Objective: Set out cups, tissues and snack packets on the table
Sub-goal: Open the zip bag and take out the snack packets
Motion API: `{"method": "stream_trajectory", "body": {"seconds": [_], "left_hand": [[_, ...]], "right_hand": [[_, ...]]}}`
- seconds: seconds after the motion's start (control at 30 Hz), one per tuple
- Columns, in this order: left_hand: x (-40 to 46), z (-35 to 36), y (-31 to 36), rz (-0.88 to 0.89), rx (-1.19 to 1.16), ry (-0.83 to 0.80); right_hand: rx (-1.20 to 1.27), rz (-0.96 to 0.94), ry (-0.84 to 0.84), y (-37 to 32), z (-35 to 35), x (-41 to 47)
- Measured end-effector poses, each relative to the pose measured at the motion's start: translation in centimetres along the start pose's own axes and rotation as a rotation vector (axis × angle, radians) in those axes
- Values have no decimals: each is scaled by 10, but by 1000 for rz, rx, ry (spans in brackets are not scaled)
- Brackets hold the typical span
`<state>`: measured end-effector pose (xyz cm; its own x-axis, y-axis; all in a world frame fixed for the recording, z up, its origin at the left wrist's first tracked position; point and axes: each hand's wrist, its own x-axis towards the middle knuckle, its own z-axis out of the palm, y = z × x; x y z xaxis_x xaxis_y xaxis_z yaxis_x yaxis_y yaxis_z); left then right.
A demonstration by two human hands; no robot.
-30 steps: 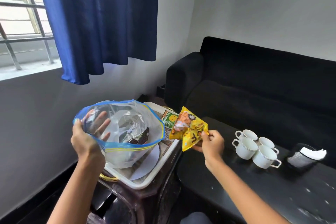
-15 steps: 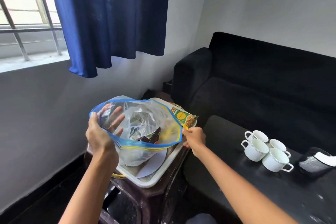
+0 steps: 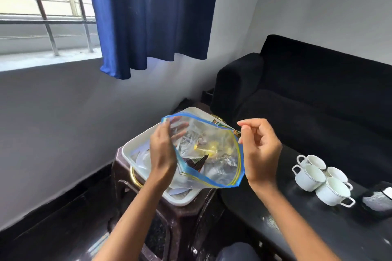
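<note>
A clear zip bag [image 3: 220,167] with a blue rim is held wide open over a white tray [image 3: 132,146]. My left hand [image 3: 163,152] grips its left rim, fingers inside. My right hand [image 3: 259,150] pinches the rim's right corner. Inside the bag lie a yellow snack packet [image 3: 209,149] and a dark brown packet [image 3: 196,163]. A green packet [image 3: 218,122] peeks out behind the bag. Several white cups [image 3: 318,180] stand together on the black table [image 3: 297,222]. A dark tissue holder [image 3: 376,200] with white tissue sits at the right edge.
The tray rests on a dark brown stool [image 3: 178,224] between the wall and the table. A black sofa [image 3: 307,99] runs behind the table. A blue curtain [image 3: 152,17] hangs over the window above.
The yellow packet that my right hand held is now inside the bag. My right hand has let it go and moved to the bag's right rim; the bag has shifted right.
</note>
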<state>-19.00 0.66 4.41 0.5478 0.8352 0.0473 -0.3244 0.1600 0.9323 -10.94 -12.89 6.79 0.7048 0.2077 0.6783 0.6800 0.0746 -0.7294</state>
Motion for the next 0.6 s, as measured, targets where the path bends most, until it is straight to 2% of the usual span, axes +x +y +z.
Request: {"method": "stream_trajectory", "body": {"seconds": [0.1,0.23,0.33,0.5,0.6], "left_hand": [[-5,3,-8,21,93,-123],[-6,2,-16,41,178,-248],[-7,2,-18,39,214,-325],[-10,1,-23,40,336,-401],[-11,-1,-23,49,384,-414]], "right_hand": [[-92,-54,-294,-10,3,-14],[-383,93,-732,10,15,-26],[-446,180,-845,29,25,-29],[-756,168,-1110,49,47,-29],[-881,120,-1156,54,57,-34]]}}
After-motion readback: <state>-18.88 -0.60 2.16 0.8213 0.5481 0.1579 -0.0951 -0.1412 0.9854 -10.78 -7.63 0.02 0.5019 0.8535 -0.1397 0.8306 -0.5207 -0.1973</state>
